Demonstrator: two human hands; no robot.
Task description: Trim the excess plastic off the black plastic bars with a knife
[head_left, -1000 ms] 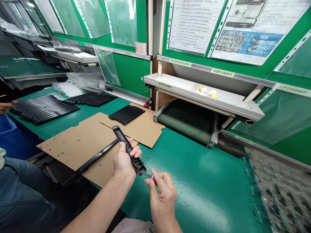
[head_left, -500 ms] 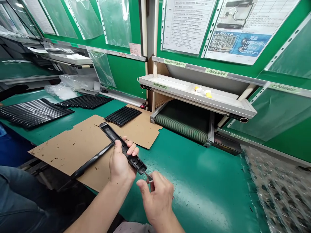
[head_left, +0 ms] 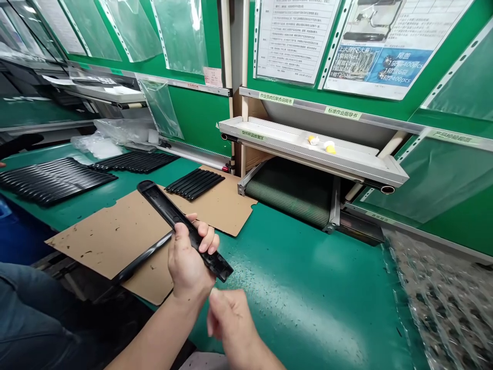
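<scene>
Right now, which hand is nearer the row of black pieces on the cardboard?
Left. The left hand, gripping a long black part, is on the near side of the row. The right hand is farther back, toward the right.

The green surface [head_left: 319, 277] carries cardboard [head_left: 108, 221] left of centre, glossy black strips [head_left: 57, 180] far left, specks [head_left: 265, 303], perhaps shavings, lower centre.

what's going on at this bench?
A person's left hand grips a long black part, hollow side showing, above the green table. The right hand is curled close to the left one; whether it holds anything is hidden. Rows of black pieces lie on the cardboard and farther left on the table.
</scene>
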